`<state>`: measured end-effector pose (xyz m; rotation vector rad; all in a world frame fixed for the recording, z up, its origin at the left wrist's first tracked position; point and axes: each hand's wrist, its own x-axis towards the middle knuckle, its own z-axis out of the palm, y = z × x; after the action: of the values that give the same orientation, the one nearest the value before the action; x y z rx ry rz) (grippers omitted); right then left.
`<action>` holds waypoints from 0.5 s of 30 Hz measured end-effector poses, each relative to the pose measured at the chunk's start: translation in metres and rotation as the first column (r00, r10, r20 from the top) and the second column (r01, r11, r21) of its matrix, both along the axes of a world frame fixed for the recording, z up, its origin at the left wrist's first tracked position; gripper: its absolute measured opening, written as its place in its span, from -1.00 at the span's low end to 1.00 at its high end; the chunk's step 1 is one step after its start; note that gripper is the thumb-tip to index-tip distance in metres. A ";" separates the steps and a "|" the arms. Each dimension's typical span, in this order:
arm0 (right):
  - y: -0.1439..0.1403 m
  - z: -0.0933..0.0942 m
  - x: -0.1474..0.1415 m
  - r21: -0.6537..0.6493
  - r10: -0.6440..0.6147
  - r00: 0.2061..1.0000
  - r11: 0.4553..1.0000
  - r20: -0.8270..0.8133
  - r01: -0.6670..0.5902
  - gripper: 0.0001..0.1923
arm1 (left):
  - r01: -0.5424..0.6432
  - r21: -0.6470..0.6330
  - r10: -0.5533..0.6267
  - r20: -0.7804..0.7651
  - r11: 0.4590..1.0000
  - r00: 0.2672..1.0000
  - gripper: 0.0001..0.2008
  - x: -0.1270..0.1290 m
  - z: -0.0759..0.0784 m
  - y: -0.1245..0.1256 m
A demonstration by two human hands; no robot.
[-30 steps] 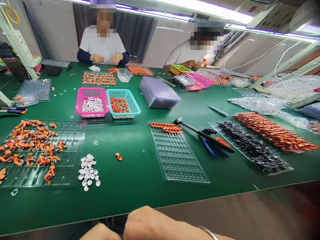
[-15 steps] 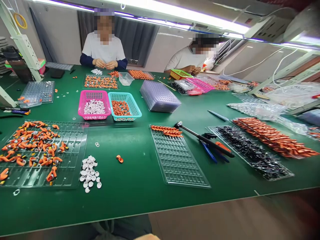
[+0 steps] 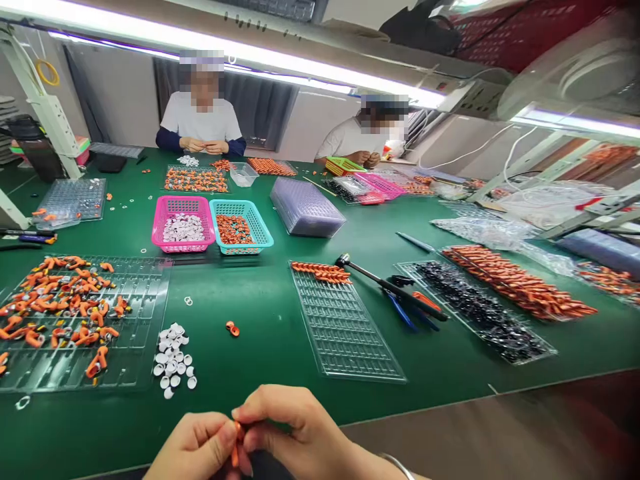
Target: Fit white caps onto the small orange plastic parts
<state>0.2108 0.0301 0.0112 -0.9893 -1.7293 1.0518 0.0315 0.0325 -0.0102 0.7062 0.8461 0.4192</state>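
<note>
Both hands are meeting at six o'clock over the table's near edge (image 3: 300,400) — my left hand (image 3: 197,447) and right hand (image 3: 295,430) are pinching one small orange part (image 3: 235,448) between fingertips. White caps (image 3: 173,357) are lying at ten o'clock — well apart.

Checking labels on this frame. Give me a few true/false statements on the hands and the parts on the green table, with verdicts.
1. Both hands, left hand and right hand, pinch one small orange plastic part between them. True.
2. The pink plastic basket holds orange parts. False: it holds white pieces; the teal plastic basket beside it holds the orange ones.
3. The loose pile of small white caps lies on the green table mat, right of the clear tray of scattered orange parts. True.
4. The clear gridded plastic tray in the middle is full. False: only its far end holds a row of orange parts.
</note>
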 end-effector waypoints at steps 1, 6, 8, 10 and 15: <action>0.000 -0.001 0.000 -0.008 -0.010 1.000 1.000 -0.023 0.009 -0.83 | -0.012 -0.009 0.012 -0.002 1.000 1.000 -0.34 0.002 -0.002 0.000; -0.001 -0.013 -0.002 -0.066 -0.039 0.987 0.997 -0.158 0.029 -0.86 | -0.067 -0.005 0.067 0.002 0.998 0.998 -0.33 0.006 -0.013 -0.002; -0.003 -0.016 -0.003 -0.086 -0.039 0.977 0.996 -0.209 0.021 -0.82 | -0.070 0.007 0.070 0.001 0.998 0.998 -0.32 0.006 -0.012 -0.002; -0.004 -0.017 -0.005 -0.095 -0.042 0.970 0.995 -0.238 0.019 -0.78 | -0.068 0.024 0.069 -0.018 0.997 0.997 -0.32 0.005 -0.008 -0.003; -0.004 -0.015 -0.006 -0.071 -0.057 0.974 0.997 -0.221 0.042 -0.78 | -0.070 0.134 0.084 -0.100 0.989 0.991 -0.32 0.000 0.004 -0.006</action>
<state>0.2050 0.0258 -0.0033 -0.9131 -1.4883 1.1482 0.0319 0.0269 -0.0064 0.8238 0.9542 0.5132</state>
